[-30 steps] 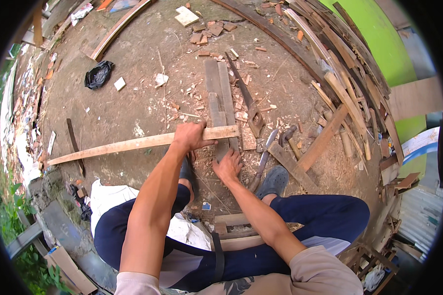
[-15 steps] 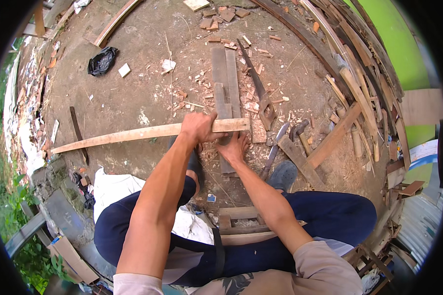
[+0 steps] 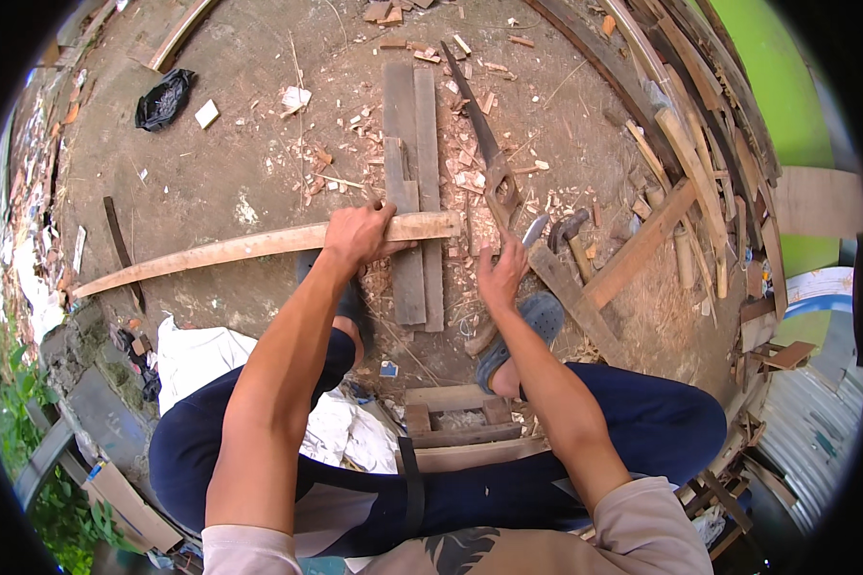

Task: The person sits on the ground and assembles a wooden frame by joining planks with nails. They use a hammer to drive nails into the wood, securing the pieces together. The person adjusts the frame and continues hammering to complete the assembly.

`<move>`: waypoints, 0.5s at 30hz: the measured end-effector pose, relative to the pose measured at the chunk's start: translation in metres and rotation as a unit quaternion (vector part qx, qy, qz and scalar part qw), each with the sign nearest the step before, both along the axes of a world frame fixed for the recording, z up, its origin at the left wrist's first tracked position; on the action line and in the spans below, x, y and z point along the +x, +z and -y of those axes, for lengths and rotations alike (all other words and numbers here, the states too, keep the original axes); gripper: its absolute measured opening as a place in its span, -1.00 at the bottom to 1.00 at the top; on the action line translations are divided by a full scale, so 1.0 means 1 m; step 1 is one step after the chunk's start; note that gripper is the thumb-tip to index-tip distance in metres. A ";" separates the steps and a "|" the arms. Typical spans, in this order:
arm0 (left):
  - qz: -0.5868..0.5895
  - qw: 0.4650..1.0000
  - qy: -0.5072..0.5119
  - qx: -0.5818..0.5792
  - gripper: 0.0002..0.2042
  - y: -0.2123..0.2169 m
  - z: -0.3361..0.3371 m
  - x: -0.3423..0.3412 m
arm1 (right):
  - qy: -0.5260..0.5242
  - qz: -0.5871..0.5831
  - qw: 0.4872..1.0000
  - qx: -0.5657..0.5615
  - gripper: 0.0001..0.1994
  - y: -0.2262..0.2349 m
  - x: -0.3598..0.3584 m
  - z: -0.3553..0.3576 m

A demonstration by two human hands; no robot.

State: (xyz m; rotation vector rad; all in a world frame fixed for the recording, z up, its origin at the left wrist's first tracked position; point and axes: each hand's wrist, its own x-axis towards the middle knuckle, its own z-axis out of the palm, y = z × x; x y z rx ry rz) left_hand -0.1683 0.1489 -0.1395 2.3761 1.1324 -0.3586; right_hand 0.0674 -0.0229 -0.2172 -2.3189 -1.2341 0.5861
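Observation:
A long pale wooden plank (image 3: 259, 243) lies crosswise over dark boards (image 3: 405, 105) on the ground. My left hand (image 3: 358, 235) is closed round it near its right end. My right hand (image 3: 501, 276) is off the plank, its fingers apart just below the handle of a handsaw (image 3: 489, 144). Beneath that hand lies a machete, its blade tip (image 3: 535, 230) showing past the fingers and its middle hidden. Whether the fingers touch the saw or the machete I cannot tell. A hammer (image 3: 572, 230) rests to the right.
Wood chips and offcuts litter the ground round the boards. Loose timber (image 3: 642, 244) and stacked planks (image 3: 705, 91) line the right side. A black plastic bag (image 3: 165, 100) lies at the far left. My shoe (image 3: 539, 318) is beside the machete, and a small wooden frame (image 3: 460, 396) stands near me.
My right hand has let go of the plank's right end area and moved right, toward the saw handle and machete. My left hand keeps its grip. The whole view has shifted slightly.

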 end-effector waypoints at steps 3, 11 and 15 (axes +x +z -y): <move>-0.011 1.000 0.000 -0.018 -0.32 0.010 0.006 0.010 | -0.042 -0.219 0.974 0.037 -0.46 0.038 0.010 -0.027; 0.045 0.999 0.006 0.014 -0.33 0.006 0.014 0.057 | -0.108 -0.309 0.945 0.008 -0.56 0.055 0.034 -0.069; 0.073 0.996 0.033 0.045 -0.38 -0.002 0.013 0.079 | -0.108 -0.281 0.953 0.043 -0.67 0.060 0.047 -0.070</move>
